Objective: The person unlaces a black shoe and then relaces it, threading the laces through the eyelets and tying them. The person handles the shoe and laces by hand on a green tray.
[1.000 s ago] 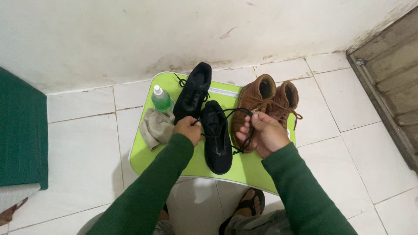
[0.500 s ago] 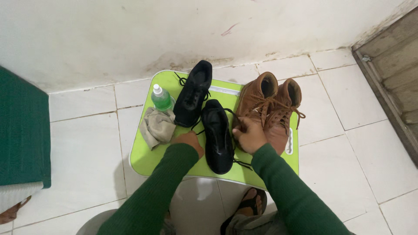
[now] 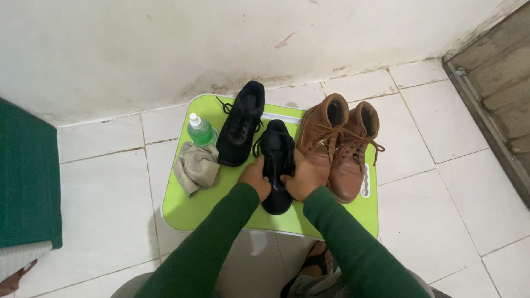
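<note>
While the cloth (image 3: 196, 167) and bottle (image 3: 199, 130) sit unused at the tray's (image 3: 190, 207) left end, both hands are wrapped round the near black shoe (image 3: 276, 163) in the middle. Left hand (image 3: 255, 177) grips its left side, right hand (image 3: 303, 176) the right, fingers curled tight on it. The shoe lies on the tray between the other black shoe (image 3: 240, 131) and the brown boots (image 3: 338, 144). Looks like the gripping stage; I'd say a lift needs an even hold.
</note>
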